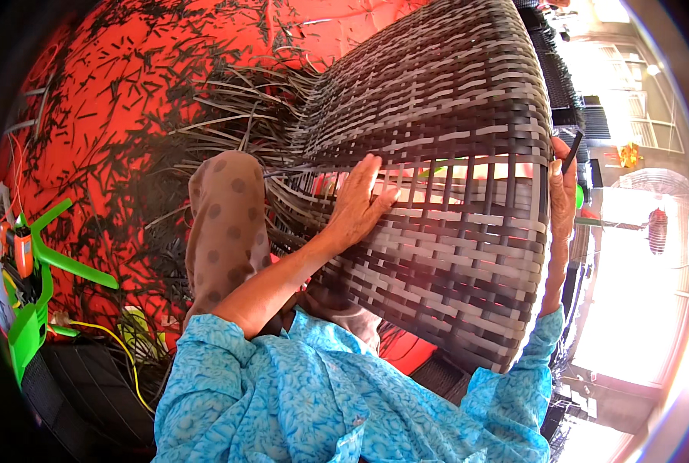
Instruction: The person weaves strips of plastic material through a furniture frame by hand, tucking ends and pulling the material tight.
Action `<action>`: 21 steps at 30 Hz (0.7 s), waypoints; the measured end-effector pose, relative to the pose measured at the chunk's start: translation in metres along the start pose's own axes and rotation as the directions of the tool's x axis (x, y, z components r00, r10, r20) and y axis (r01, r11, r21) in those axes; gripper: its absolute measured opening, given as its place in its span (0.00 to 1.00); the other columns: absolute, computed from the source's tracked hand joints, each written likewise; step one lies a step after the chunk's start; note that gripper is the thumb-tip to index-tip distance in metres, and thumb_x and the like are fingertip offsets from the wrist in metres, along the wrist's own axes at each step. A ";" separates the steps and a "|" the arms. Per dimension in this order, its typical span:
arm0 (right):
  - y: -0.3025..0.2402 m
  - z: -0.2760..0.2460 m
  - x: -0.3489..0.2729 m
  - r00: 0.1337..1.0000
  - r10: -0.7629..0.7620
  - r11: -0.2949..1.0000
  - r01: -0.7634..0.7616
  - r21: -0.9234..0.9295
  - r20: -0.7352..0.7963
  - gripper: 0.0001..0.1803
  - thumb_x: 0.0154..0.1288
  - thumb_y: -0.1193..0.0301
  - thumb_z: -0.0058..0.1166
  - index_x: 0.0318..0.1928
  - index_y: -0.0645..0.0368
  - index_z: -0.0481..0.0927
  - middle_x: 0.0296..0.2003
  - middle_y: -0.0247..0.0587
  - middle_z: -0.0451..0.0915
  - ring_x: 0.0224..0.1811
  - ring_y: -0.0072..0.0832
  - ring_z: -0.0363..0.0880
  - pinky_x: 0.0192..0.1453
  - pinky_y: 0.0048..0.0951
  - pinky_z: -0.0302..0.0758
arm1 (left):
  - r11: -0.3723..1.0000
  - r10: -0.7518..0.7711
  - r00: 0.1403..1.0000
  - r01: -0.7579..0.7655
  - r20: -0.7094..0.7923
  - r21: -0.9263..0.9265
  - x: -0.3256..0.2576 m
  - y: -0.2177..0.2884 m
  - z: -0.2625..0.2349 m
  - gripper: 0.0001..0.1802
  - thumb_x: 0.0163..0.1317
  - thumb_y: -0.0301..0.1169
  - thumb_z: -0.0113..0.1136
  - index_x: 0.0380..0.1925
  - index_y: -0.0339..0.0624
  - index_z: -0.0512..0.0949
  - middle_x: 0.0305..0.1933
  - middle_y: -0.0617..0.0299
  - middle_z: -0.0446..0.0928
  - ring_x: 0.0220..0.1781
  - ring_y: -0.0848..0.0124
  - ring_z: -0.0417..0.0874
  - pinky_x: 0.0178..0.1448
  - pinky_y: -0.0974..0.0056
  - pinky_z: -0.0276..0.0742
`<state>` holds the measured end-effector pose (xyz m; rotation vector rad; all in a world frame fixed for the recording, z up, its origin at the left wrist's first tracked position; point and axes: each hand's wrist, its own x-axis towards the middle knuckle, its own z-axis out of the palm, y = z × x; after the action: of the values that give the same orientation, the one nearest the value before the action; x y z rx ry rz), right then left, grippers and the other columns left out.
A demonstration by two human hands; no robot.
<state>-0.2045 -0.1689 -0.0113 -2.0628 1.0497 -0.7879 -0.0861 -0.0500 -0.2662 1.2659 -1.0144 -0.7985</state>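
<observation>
A large woven panel of dark brown and greyish flat strips leans across my lap, reaching from upper middle to lower right. A looser band of the weave has gaps that show red and white behind it. My left hand lies on the panel beside this band, fingers stretched and thumb apart. At the panel's right edge is my right hand, its fingers closed around a dark flat strip whose end sticks up past them. Part of that hand is hidden behind the edge. Long loose strip ends fan out from the panel's left side.
Short dark offcuts litter the red floor covering. A bright green plastic frame stands at the left, near a yellow cord. Beyond the panel, a standing fan is at the right. My raised knee is beside the loose strips.
</observation>
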 end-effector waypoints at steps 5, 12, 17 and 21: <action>-0.004 0.022 0.004 0.997 0.001 0.992 -0.011 0.129 0.072 0.27 0.60 0.55 0.52 0.54 0.57 0.66 0.43 0.38 0.71 0.43 0.23 0.71 0.49 0.25 0.69 | 0.996 -0.089 0.995 0.088 -0.048 -0.019 0.007 -0.030 -0.013 0.41 0.62 0.56 0.37 0.63 0.33 0.49 0.67 0.44 0.46 0.70 0.55 0.45 0.69 0.54 0.39; -0.005 -0.001 -0.002 0.997 -0.072 0.996 0.071 0.049 0.015 0.27 0.60 0.55 0.52 0.53 0.58 0.65 0.44 0.39 0.71 0.42 0.23 0.71 0.48 0.24 0.70 | 0.988 0.093 0.994 -0.084 -0.064 0.129 0.027 0.012 -0.012 0.37 0.60 0.52 0.45 0.60 0.34 0.56 0.64 0.46 0.55 0.67 0.55 0.53 0.67 0.55 0.48; -0.009 0.029 0.004 0.996 -0.091 0.992 0.092 0.087 -0.019 0.28 0.58 0.55 0.54 0.53 0.58 0.65 0.41 0.39 0.73 0.40 0.22 0.73 0.45 0.23 0.71 | 0.960 0.279 0.949 -0.273 -0.149 0.058 0.048 0.024 -0.013 0.32 0.58 0.45 0.54 0.58 0.38 0.62 0.63 0.47 0.57 0.66 0.56 0.56 0.66 0.60 0.53; -0.021 0.023 -0.001 0.999 0.003 0.985 -0.012 0.171 0.051 0.28 0.58 0.55 0.55 0.53 0.58 0.65 0.40 0.38 0.74 0.40 0.22 0.73 0.46 0.23 0.71 | 0.957 0.288 0.942 -0.289 -0.173 0.022 0.062 0.025 -0.015 0.31 0.58 0.47 0.54 0.55 0.38 0.66 0.60 0.45 0.62 0.63 0.55 0.61 0.64 0.60 0.57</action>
<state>-0.1781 -0.1520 -0.0083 -1.9217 0.9282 -0.7901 -0.0507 -0.0974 -0.2318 1.1293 -1.0254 -0.4545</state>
